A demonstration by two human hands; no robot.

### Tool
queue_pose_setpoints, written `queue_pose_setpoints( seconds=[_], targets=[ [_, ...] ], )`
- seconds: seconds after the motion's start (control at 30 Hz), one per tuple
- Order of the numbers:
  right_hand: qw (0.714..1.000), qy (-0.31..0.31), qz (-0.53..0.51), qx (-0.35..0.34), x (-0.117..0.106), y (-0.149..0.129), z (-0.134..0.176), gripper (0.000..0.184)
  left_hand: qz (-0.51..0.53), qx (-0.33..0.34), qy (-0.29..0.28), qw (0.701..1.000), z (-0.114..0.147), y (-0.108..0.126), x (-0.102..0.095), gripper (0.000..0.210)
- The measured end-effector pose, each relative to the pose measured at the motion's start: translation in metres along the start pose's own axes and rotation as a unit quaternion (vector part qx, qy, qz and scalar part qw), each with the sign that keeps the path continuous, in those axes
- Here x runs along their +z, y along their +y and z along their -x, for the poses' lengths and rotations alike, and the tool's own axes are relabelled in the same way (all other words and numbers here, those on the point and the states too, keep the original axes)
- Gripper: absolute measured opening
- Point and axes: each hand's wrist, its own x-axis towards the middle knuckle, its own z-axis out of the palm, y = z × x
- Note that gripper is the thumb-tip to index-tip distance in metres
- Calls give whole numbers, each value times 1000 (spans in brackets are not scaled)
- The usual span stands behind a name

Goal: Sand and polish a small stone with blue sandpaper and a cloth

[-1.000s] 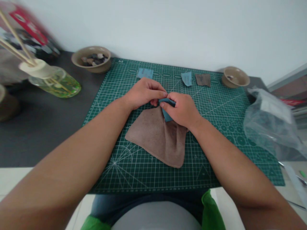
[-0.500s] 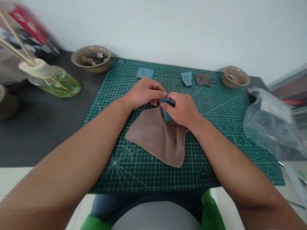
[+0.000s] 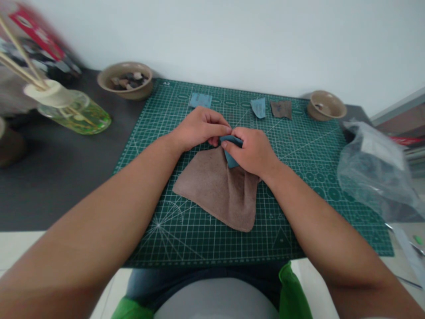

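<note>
A brown fabric piece (image 3: 206, 175) with a curved lower edge lies on the green cutting mat (image 3: 206, 248), its right part creased into folds. At its upper edge my right hand (image 3: 254, 148) is closed on a small blue fabric piece (image 3: 231, 160) and the brown fabric, thumb on top. My left hand (image 3: 201, 128) pinches at the same upper edge, its thumb and forefinger tips meeting the right hand's fingers. What lies between those left fingertips is too small to make out.
Along the mat's far side lie two light blue scraps (image 3: 200, 100) (image 3: 258, 107) and a brown scrap (image 3: 281, 109). A bowl of scraps (image 3: 126, 93) stands far left, a smaller bowl (image 3: 325, 108) far right. A reed diffuser (image 3: 86, 115) is left, a clear plastic bag (image 3: 372, 164) right.
Both hands and the fabric hold nearly the same position. Only a very slight shift of the whole view shows.
</note>
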Motion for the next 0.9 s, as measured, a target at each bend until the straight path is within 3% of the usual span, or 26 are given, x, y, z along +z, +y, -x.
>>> queue_pose_setpoints(
  seconds=[0.9],
  targets=[
    [1000,4,-4,0,0,0,0,21,-15,6,-1,1000,-1,-5,0,15]
  ],
)
